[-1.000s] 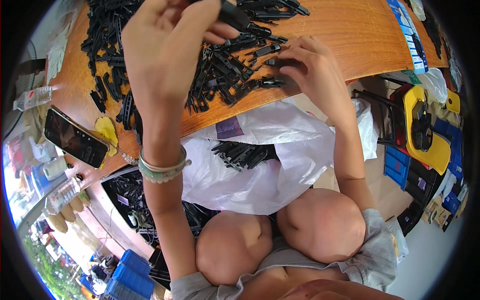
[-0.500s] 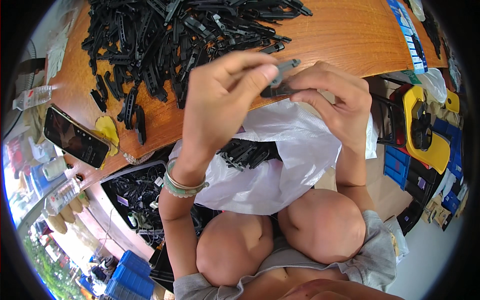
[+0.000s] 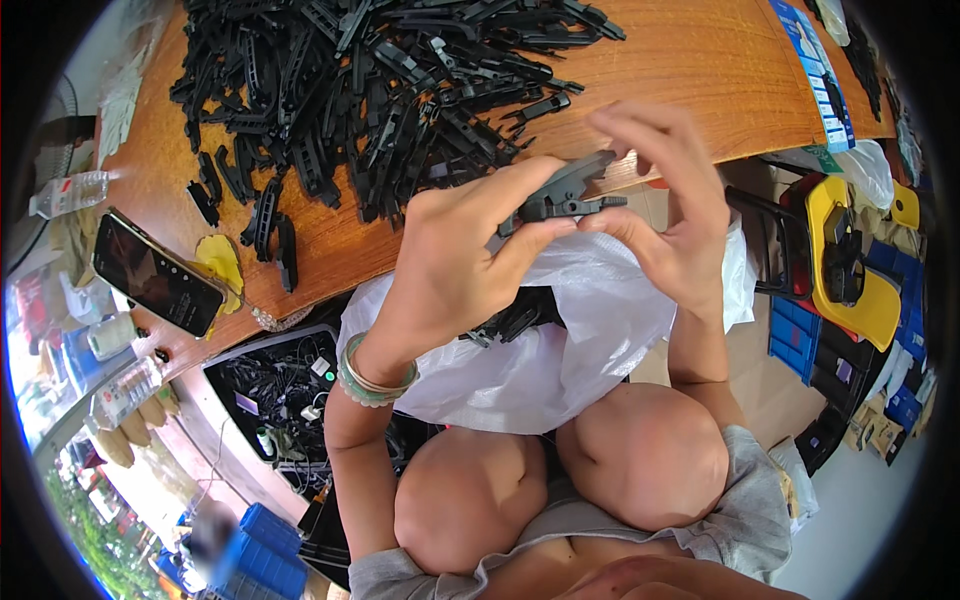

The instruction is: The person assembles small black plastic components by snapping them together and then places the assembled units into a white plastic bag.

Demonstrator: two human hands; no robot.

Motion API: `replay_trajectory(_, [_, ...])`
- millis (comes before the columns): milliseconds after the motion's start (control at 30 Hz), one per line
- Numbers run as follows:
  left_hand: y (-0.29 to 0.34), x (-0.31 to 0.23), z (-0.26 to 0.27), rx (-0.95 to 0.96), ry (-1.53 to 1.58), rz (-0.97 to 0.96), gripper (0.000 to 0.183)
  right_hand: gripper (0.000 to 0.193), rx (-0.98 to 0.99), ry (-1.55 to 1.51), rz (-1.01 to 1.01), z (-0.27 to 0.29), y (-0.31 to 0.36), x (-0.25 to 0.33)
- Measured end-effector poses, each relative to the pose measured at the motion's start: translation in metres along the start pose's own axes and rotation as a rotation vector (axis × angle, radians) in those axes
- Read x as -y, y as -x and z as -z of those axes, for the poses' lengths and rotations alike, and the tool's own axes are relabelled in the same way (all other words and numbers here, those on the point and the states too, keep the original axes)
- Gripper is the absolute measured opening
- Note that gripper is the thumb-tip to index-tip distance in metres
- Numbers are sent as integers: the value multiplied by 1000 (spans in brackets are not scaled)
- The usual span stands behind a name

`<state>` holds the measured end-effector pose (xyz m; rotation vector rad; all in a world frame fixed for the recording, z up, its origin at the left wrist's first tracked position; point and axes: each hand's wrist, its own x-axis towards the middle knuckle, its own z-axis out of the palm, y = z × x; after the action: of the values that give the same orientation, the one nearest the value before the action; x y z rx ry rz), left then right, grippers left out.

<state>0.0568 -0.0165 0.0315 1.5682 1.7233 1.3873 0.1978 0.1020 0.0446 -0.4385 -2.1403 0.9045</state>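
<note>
A black plastic clip-like part, with two arms spread in a V, is held over the table's near edge. My left hand pinches its left end between thumb and fingers. On the other side, my right hand has its thumb against the lower arm's ridged end. Its raised, blurred fingers curve close to the upper arm's tip. Beneath both hands, a white woven sack gapes in front of my knees, with similar black parts inside. A large heap of black plastic parts covers the table's far left.
The wooden table has a phone on a yellow cloth at its left. Below stands a black crate of dark parts and cables. A yellow chair and a blue printed strip are at right.
The grey-black piece in my left hand and the dark piece at my right now appear together as one V-shaped part. My right hand's fingers have lifted and spread; both hands sit slightly lower.
</note>
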Motion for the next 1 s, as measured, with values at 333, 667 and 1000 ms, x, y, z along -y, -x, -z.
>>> replay_trajectory(333, [1, 3, -1, 27, 37, -13, 30, 28, 80, -107, -25, 0, 14, -10])
replay_trajectory(667, [0, 7, 4, 82, 66, 29, 28, 25, 115, -181, -114, -3, 13, -9])
replay_trajectory(1000, [3, 7, 5, 72, 74, 67, 23, 24, 160, -270, -174, -4, 12, -11])
